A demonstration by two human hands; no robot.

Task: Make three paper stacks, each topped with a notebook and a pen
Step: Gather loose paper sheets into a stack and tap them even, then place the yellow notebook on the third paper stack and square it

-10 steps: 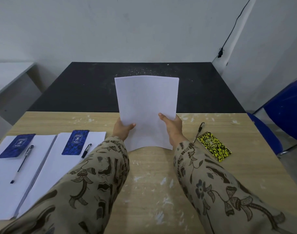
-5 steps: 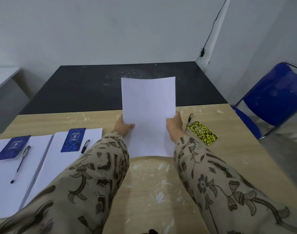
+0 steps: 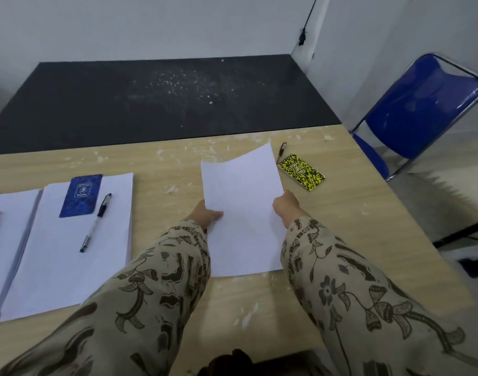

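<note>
Third paper stack (image 3: 243, 213) now lowered from upright toward the table (image 3: 341, 226).
My left hand (image 3: 206, 214) and right hand (image 3: 285, 206) pinch its edges; two stacks finished, yellow notebook (image 3: 300, 172) and pen (image 3: 281, 150) remain.

Single head-worn wide-angle view, looking forward and steeply down over both patterned sleeves, close above the light wooden table (image 3: 354, 229). Faces the grey wall (image 3: 151, 25); black tabletop (image 3: 151, 104) beyond the grip, blue folding chair (image 3: 422, 104) to its right.

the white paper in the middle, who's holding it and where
Both hands hold the paper stack by its side edges, about midway along: left hand on the left edge, right hand on the right.
</note>
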